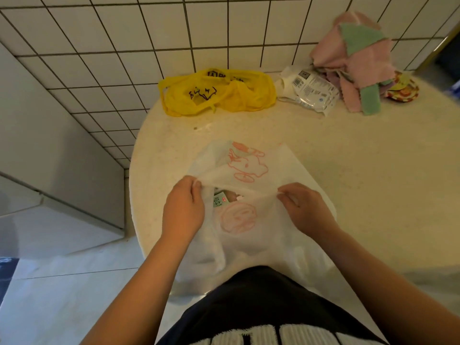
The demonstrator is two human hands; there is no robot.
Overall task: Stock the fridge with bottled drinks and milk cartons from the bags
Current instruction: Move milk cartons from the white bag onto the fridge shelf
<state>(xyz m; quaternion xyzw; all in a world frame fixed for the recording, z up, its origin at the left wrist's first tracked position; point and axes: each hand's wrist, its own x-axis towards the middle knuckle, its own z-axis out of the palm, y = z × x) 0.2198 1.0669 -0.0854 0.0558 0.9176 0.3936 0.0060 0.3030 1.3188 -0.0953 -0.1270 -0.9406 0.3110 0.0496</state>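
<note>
Head view: thin film of a white plastic bag point(251, 215), printed with pink cartoon drawings, is pinched at its mouth by both hands, the left hand point(183, 215) and the right hand point(305, 210) each closed on an edge and drawn apart. A small carton point(219, 200) is glimpsed inside the opening; its kind cannot be told. The bag could be torn, or its contents tipped off the near edge, if the film is pulled harder, since it overhangs the rounded pale speckled table point(348, 155). Farther back, a flattened yellow bag point(216, 92), a clear packet point(308, 89) and pink and green cloths point(356, 63) are set against a white tiled wall point(124, 41).
</note>
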